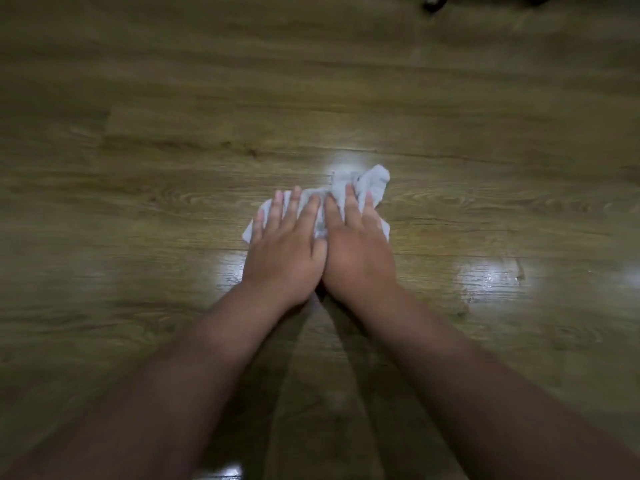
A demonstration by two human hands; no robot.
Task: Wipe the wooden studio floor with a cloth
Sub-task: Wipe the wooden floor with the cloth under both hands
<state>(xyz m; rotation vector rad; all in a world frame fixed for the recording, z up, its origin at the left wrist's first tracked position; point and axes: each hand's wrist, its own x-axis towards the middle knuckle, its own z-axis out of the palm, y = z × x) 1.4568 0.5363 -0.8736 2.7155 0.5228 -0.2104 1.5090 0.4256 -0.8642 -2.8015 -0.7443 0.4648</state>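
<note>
Where both hands press palm-down side by side, touching at the thumbs, lies one white cloth (367,188), crumpled, flat on the wooden floor (173,174). Left hand (285,252): fingers spread, unclenched; right hand (356,251): likewise flat. Bright glare patches on floorboards nearby.

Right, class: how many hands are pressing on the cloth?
2. The left hand lies flat on the cloth's left part; the right hand sits beside it, touching it, on the right part.

Glossy wood-grain plank floor (173,168), crumpled white cloth (372,183), seemingly soft, matt
</note>
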